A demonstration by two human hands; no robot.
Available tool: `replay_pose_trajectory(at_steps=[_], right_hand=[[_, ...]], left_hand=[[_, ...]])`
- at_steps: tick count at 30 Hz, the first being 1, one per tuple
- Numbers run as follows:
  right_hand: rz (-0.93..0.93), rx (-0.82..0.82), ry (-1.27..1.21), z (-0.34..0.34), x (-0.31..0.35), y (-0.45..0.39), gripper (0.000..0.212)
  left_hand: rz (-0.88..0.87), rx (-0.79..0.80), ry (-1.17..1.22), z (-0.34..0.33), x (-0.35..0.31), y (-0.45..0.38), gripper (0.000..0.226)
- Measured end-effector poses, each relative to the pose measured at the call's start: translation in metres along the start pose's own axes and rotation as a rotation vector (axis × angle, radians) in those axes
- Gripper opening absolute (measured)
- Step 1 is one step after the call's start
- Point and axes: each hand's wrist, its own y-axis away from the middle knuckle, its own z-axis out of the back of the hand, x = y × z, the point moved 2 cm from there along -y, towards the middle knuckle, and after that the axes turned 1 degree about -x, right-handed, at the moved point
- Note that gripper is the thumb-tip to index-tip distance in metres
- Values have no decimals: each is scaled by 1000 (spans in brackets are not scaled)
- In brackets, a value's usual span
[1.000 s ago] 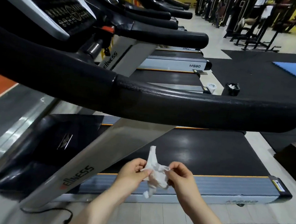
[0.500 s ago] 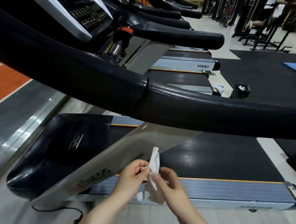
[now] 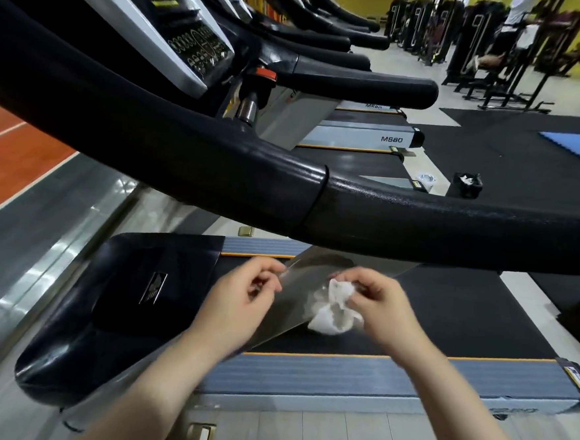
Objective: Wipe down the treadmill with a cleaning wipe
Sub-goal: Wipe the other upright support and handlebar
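The treadmill's thick black handrail crosses the view above my hands. Below it are the dark belt, the black motor cover and the slanted silver upright. My right hand grips a crumpled white wipe in its fingertips, just in front of the upright's lower right edge. My left hand is a short way left of the wipe, over the upright. Its fingers are loosely curled and hold nothing. The console sits at the upper left.
More treadmills line up behind this one. A small black bin with white wipes and a white tub stand on the floor beyond. A blue mat and gym machines with a person are at the far right.
Both hands rose from beside the side rail up to the silver upright. My left hand let go of the wipe, and my right hand now holds it alone, bunched up.
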Motion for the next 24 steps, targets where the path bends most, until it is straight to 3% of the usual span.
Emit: replay_pose_trajectory(at_steps=[10,13,15,17,20,24], right_hand=[[248,-7,0,2,129,-11,10],[377,-48,142,0,155,-33,37],[424,-84,278,-5,166,-55,47],[411,-88,381,-12,171,-83,34],[443,6,418,-32,173,-125,22],[596,164,684,-52,181,-183,29]], left_hand=[[-548,-181,-257,117,-93,-46,24],[-645,-248,-448,140,-103,-73,23],[-656,-258,-613,151,-102,-92,23],[-628,-271,-739,160,-96,-108,23],[-585,-302,-867,166,-87,-124,23],[-489,-314,-952,159,-74,-138,34]])
